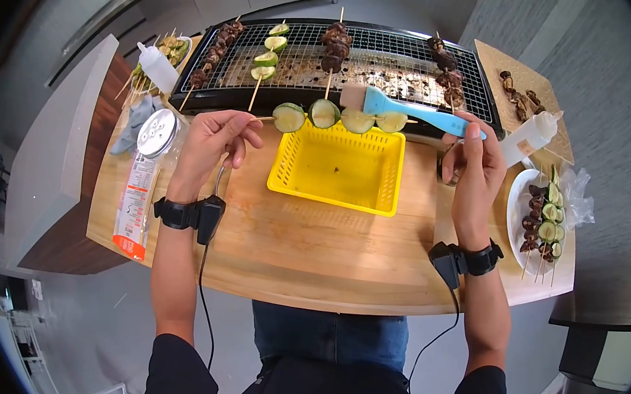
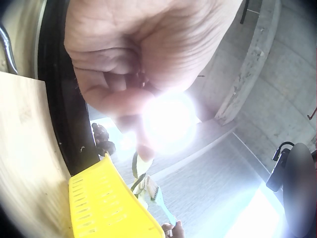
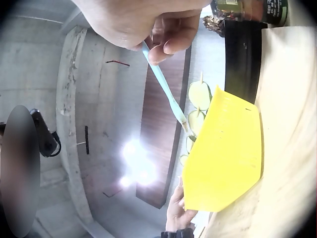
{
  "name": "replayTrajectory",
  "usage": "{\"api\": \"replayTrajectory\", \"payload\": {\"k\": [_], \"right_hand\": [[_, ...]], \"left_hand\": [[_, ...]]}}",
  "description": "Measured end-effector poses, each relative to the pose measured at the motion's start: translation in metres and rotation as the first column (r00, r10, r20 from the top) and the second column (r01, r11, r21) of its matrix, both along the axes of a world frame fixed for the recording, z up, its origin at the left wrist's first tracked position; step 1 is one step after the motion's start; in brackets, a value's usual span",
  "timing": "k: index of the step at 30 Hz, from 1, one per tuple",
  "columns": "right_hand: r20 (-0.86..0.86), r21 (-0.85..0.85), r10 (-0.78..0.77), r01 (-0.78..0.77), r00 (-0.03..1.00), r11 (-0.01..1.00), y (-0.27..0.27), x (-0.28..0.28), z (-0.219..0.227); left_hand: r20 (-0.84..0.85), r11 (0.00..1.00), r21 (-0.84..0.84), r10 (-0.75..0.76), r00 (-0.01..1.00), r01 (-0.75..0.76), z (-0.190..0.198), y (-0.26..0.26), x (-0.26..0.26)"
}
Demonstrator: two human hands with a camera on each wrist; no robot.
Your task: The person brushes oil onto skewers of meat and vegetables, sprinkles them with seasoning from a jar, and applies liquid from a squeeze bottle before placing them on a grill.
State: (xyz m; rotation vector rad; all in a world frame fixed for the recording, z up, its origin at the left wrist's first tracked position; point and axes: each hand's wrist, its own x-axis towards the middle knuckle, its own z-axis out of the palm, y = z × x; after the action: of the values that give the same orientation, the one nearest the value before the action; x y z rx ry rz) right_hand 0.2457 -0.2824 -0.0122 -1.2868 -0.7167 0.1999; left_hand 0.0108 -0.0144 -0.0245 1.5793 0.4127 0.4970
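My left hand (image 1: 210,145) pinches the stick end of a skewer (image 1: 290,118) threaded with several thick cucumber or zucchini slices, held level above a yellow basket (image 1: 333,191). With my right hand (image 1: 478,178) I grip the blue handle of a basting brush (image 1: 429,117). Its pale bristles overlap the slices in the head view, between the second and third. From the right wrist, the brush (image 3: 167,94) slants down with its tip close by the slices (image 3: 199,93). In the left wrist view, glare hides part of the left fingertips.
Behind the basket stands a grill (image 1: 389,67) with meat skewers and a green-slice skewer on its mesh. A shaker jar (image 1: 158,135), a seasoning packet (image 1: 135,202) and a white squeeze bottle (image 1: 158,69) are at left. Another bottle (image 1: 531,138) and a plate (image 1: 516,209) of skewers stand right.
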Motion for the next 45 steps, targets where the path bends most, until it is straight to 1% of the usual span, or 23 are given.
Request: {"api": "replayTrajectory", "payload": {"k": [3, 5, 6, 8, 11, 18, 21, 23, 24, 26, 27, 29, 30, 32, 35, 38, 39, 41, 42, 44, 45], "right_hand": [[-0.015, 0.010, 0.018, -0.018, 1.000, 1.000, 0.002, -0.004, 0.002], [-0.027, -0.031, 0.090, -0.091, 0.996, 0.995, 0.003, -0.006, 0.003], [-0.028, -0.031, 0.089, -0.090, 0.996, 0.995, 0.003, -0.007, 0.002], [-0.051, -0.010, 0.173, -0.174, 0.984, 0.985, 0.003, -0.006, -0.001], [-0.015, -0.023, 0.165, -0.165, 0.986, 0.986, 0.002, -0.003, -0.002], [-0.020, 0.011, 0.162, -0.162, 0.987, 0.987, 0.001, -0.003, -0.003], [0.030, -0.008, 0.162, -0.162, 0.986, 0.987, 0.000, -0.004, -0.003], [0.009, 0.043, 0.126, -0.126, 0.992, 0.991, 0.000, -0.007, -0.002], [0.009, 0.044, 0.128, -0.128, 0.992, 0.991, 0.000, -0.007, -0.001], [-0.004, 0.041, 0.067, -0.067, 0.998, 0.997, 0.000, -0.007, 0.000], [-0.006, 0.041, 0.066, -0.066, 0.998, 0.997, 0.000, -0.008, 0.000], [0.007, 0.059, 0.143, -0.143, 0.990, 0.988, 0.000, -0.009, 0.000], [0.007, 0.059, 0.142, -0.142, 0.990, 0.988, -0.001, -0.008, -0.002], [0.054, 0.035, 0.237, -0.239, 0.970, 0.970, -0.002, -0.007, -0.007], [0.091, 0.027, 0.273, -0.276, 0.958, 0.961, -0.002, -0.010, -0.006], [0.080, 0.026, 0.286, -0.289, 0.955, 0.957, -0.001, -0.010, -0.006], [0.079, 0.026, 0.285, -0.288, 0.955, 0.957, -0.001, -0.010, -0.006], [0.089, 0.018, 0.217, -0.219, 0.972, 0.975, -0.001, -0.010, -0.005], [0.089, 0.019, 0.214, -0.217, 0.973, 0.976, -0.001, -0.009, -0.004], [0.100, 0.057, 0.149, -0.155, 0.984, 0.986, -0.001, -0.009, -0.002], [0.098, 0.059, 0.144, -0.150, 0.985, 0.987, -0.001, -0.009, -0.002]], "left_hand": [[-0.006, 1.000, 0.010, -0.003, 1.000, 0.003, -0.001, 0.001, 0.000], [-0.011, 1.000, 0.019, -0.001, 1.000, 0.001, -0.001, -0.001, 0.001], [-0.013, 1.000, 0.029, 0.003, 1.000, -0.003, -0.001, -0.001, 0.001], [-0.011, 1.000, 0.027, 0.004, 1.000, -0.004, -0.001, -0.002, 0.002], [-0.012, 0.999, 0.031, 0.014, 1.000, -0.013, 0.000, -0.003, 0.002], [-0.004, 0.999, 0.038, 0.017, 1.000, -0.017, 0.000, -0.003, 0.002], [-0.006, 0.999, 0.032, 0.013, 1.000, -0.013, 0.001, -0.003, 0.001], [-0.004, 1.000, 0.031, 0.004, 1.000, -0.004, 0.000, -0.002, 0.001], [-0.003, 1.000, 0.031, -0.004, 1.000, 0.005, 0.000, -0.001, 0.000], [-0.004, 0.999, 0.038, -0.005, 1.000, 0.005, 0.000, 0.000, 0.000], [-0.003, 0.999, 0.041, -0.010, 1.000, 0.010, 0.000, -0.001, 0.001], [-0.009, 0.999, 0.039, -0.009, 1.000, 0.009, 0.001, -0.002, 0.001], [-0.014, 0.999, 0.037, -0.007, 1.000, 0.007, 0.001, -0.002, 0.001], [-0.011, 0.999, 0.043, 0.003, 1.000, -0.003, 0.000, -0.003, 0.002], [-0.007, 0.999, 0.041, 0.017, 1.000, -0.017, 0.001, -0.004, 0.002], [-0.001, 1.000, 0.023, 0.021, 1.000, -0.021, 0.002, -0.005, 0.002], [0.004, 1.000, 0.013, 0.025, 1.000, -0.025, 0.002, -0.005, 0.001], [0.004, 1.000, 0.005, 0.024, 1.000, -0.024, 0.001, -0.003, 0.001], [0.005, 1.000, -0.004, 0.024, 1.000, -0.024, 0.001, -0.003, 0.001], [0.003, 1.000, -0.006, 0.024, 1.000, -0.024, 0.002, -0.003, 0.000], [0.001, 1.000, -0.008, 0.024, 1.000, -0.024, 0.003, -0.003, 0.000]]}}
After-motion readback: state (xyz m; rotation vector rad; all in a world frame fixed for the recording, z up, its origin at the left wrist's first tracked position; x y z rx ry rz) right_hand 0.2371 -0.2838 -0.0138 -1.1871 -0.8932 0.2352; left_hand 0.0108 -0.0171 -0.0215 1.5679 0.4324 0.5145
